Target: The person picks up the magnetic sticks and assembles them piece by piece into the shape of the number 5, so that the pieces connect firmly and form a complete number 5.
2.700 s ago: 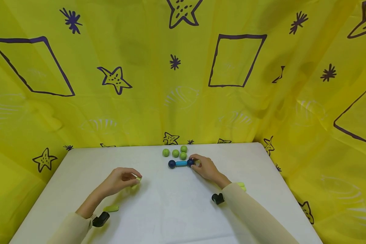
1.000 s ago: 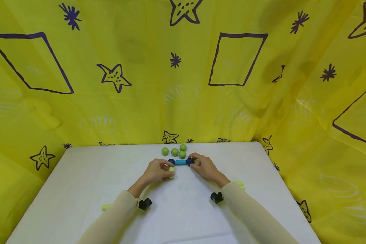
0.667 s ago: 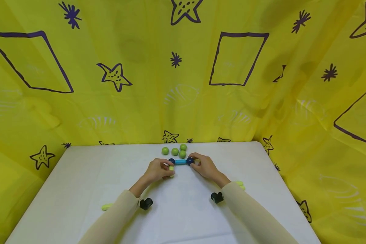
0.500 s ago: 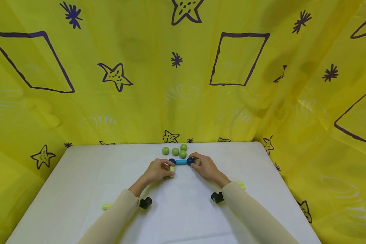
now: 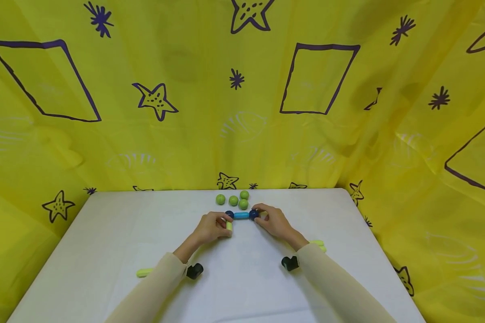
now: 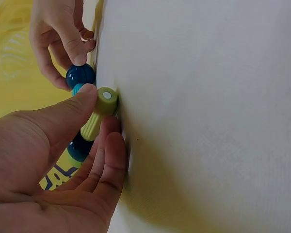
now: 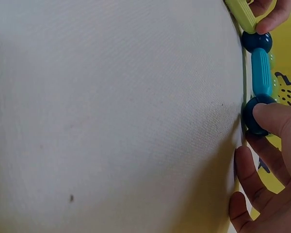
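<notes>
A light blue magnetic rod (image 5: 241,216) lies between two dark blue balls near the back of the table. My left hand (image 5: 209,228) pinches a yellow-green magnetic rod (image 6: 93,125) between thumb and fingers; one end meets the left dark blue ball (image 7: 257,42), and the other end, with a silvery disc, points toward me. At the opposite end of the blue rod, my right hand (image 5: 275,222) grips the right dark blue ball (image 7: 252,119) with thumb and fingertips. The right hand's other fingers lie loosely bent in the right wrist view.
Several green balls (image 5: 233,200) sit just behind the blue rod. One yellow-green rod (image 5: 144,272) lies by the left sleeve, and more (image 5: 318,244) lie partly behind the right forearm. A yellow patterned curtain (image 5: 194,148) rises behind the white table (image 5: 105,233).
My left hand has carried the yellow-green rod rightward from the table's left side up to the left dark blue ball, then stayed there. My right hand has kept its grip in place.
</notes>
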Tool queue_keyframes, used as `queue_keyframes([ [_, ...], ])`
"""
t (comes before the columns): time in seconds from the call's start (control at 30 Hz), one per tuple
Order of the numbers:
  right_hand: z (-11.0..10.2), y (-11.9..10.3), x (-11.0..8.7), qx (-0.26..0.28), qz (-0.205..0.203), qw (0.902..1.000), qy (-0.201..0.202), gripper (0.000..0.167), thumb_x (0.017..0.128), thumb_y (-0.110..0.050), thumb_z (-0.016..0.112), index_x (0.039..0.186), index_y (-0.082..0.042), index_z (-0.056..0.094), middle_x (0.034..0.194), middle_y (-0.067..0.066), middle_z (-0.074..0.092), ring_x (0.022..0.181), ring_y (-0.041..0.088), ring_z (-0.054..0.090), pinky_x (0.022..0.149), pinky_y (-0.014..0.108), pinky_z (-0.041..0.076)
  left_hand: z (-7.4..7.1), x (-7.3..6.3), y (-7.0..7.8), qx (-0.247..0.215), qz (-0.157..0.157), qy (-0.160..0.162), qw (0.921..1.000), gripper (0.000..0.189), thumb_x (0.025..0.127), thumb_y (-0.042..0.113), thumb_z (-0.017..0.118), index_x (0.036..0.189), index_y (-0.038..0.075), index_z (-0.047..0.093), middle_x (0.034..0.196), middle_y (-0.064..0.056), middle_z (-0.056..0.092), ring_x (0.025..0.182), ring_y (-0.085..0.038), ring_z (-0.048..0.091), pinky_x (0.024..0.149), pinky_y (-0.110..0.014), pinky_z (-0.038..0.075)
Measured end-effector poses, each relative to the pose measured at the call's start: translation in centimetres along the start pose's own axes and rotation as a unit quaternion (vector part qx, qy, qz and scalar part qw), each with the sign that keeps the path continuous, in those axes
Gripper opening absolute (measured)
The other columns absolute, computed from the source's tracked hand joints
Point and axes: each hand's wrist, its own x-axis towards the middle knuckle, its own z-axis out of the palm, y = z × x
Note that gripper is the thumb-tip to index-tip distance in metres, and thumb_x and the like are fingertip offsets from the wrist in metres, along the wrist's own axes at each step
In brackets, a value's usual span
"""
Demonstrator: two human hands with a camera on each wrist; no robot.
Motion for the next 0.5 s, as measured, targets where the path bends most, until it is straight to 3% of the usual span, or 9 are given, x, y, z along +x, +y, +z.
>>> queue_keyframes([
  [0.5,0.01,0.07,-0.11,0.003,-0.018,0.9998,0.005,0.035,0.095,-0.012,0.074,0.129,-0.015,0.067,0.121,0.008,0.072,0.07,0.014,0.052,0.067,0.028,0.045,0.33,0.02,-0.1,0.011,0.008,0.01,0.9999,0.03,0.08,0.01,0.089,0.106,0.007,0.076,0.081,0.0,0.063,0.07,-0.014,0.055,0.065,-0.027,0.046],
])
